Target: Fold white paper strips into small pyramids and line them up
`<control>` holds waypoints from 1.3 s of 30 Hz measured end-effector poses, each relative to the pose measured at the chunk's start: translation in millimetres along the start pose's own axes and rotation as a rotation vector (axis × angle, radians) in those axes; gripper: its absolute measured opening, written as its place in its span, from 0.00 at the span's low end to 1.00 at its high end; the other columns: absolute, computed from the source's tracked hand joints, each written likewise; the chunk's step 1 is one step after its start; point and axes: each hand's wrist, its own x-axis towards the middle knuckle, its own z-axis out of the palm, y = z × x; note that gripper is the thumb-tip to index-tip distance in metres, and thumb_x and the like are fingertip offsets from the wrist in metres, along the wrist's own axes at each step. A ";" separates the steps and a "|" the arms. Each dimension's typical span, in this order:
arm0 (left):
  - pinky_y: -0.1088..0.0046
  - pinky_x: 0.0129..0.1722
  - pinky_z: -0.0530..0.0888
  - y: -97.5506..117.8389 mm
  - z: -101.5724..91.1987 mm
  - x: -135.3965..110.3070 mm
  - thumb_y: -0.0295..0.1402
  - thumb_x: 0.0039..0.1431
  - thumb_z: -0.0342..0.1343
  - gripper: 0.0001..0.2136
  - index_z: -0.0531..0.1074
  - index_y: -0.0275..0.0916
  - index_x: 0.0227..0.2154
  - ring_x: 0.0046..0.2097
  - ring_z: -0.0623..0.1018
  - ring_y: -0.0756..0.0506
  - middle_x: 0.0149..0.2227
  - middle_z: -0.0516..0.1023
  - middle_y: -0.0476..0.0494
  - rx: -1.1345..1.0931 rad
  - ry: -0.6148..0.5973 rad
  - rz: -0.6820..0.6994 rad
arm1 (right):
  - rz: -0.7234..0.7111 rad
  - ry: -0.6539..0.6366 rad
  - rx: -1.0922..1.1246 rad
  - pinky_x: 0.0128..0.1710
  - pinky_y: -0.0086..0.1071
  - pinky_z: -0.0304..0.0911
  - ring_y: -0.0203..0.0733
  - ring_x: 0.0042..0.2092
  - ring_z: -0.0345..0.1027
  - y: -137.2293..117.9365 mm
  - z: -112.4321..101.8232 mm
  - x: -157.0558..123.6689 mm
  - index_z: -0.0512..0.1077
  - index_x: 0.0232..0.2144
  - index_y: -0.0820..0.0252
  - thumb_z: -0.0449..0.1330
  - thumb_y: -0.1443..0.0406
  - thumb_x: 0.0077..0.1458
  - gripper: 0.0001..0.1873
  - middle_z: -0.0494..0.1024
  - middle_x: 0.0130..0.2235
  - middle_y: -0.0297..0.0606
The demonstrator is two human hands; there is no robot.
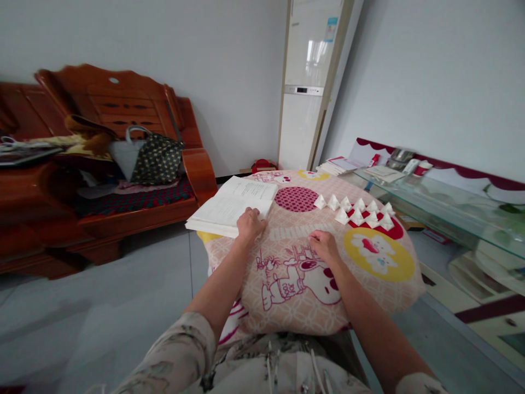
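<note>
Ten pyramids [356, 219] beyond right hand [323, 244], curled in, contents hidden; left hand [249, 222] loosely bent at corner of book [232, 202], hold unclear. Strips [293, 232] between: risk of scattering from careless drag.

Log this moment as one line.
left hand: at open book | right hand: beside white strips | white pyramids: two rows on tablecloth

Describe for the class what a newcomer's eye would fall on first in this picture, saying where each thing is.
Probably the white, pointed folded pieces, standing in two rows on the right part of the patterned tablecloth. Next, perhaps, the thick open book at the table's left side, with the person's left hand at its near right corner.
</note>
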 end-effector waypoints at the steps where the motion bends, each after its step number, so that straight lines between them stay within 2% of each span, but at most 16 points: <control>1: 0.66 0.47 0.75 -0.2 -0.8 0.6 0.36 0.60 0.56 0.16 0.80 0.37 0.48 0.50 0.81 0.37 0.51 0.79 0.33 -0.009 0.006 -0.017 | -0.004 0.004 -0.001 0.30 0.31 0.55 0.40 0.27 0.64 0.2 0.0 -0.2 0.76 0.24 0.59 0.56 0.62 0.52 0.11 0.71 0.20 0.34; 5: 0.68 0.44 0.74 -4.2 -7.5 2.8 0.34 0.60 0.54 0.14 0.83 0.38 0.42 0.48 0.82 0.38 0.44 0.83 0.34 -0.111 0.016 -0.119 | -0.009 -0.003 0.004 0.29 0.31 0.55 0.40 0.26 0.63 0.3 -0.6 -0.5 0.75 0.24 0.59 0.56 0.62 0.52 0.11 0.70 0.19 0.34; 11: 0.74 0.35 0.70 -14.0 -13.8 6.0 0.32 0.57 0.54 0.14 0.84 0.35 0.39 0.35 0.81 0.44 0.29 0.84 0.40 -0.261 -0.022 -0.195 | -0.014 0.001 -0.005 0.29 0.31 0.54 0.39 0.25 0.63 -0.2 -0.8 -0.6 0.75 0.23 0.58 0.56 0.63 0.52 0.11 0.71 0.19 0.34; 23: 0.75 0.32 0.68 -21.5 -7.8 9.9 0.32 0.55 0.53 0.14 0.84 0.33 0.34 0.32 0.80 0.45 0.27 0.82 0.40 -0.306 0.005 -0.199 | -0.022 -0.004 0.002 0.28 0.31 0.54 0.39 0.25 0.62 -1.1 -1.4 -0.6 0.74 0.22 0.58 0.55 0.63 0.51 0.11 0.70 0.19 0.33; 27: 0.76 0.29 0.69 -24.4 -7.0 9.0 0.32 0.55 0.53 0.14 0.83 0.33 0.34 0.27 0.79 0.47 0.22 0.78 0.45 -0.434 -0.005 -0.230 | 0.016 -0.022 0.012 0.28 0.31 0.54 0.39 0.26 0.63 -3.0 -1.7 -1.0 0.75 0.24 0.58 0.56 0.63 0.51 0.10 0.71 0.19 0.33; 31: 0.77 0.27 0.69 -26.4 -5.6 7.1 0.32 0.54 0.53 0.13 0.82 0.33 0.33 0.24 0.77 0.48 0.21 0.75 0.48 -0.571 0.001 -0.249 | 0.033 -0.021 0.013 0.29 0.31 0.54 0.40 0.26 0.64 -3.9 -2.0 -0.9 0.75 0.24 0.59 0.56 0.63 0.51 0.10 0.71 0.19 0.33; 39: 0.75 0.30 0.69 -24.8 -7.8 7.3 0.37 0.58 0.54 0.15 0.83 0.33 0.33 0.29 0.80 0.46 0.24 0.79 0.45 -0.456 -0.010 -0.231 | 0.017 -0.015 0.029 0.28 0.30 0.54 0.40 0.26 0.63 -2.5 -2.3 -1.7 0.75 0.23 0.58 0.56 0.63 0.51 0.10 0.71 0.19 0.33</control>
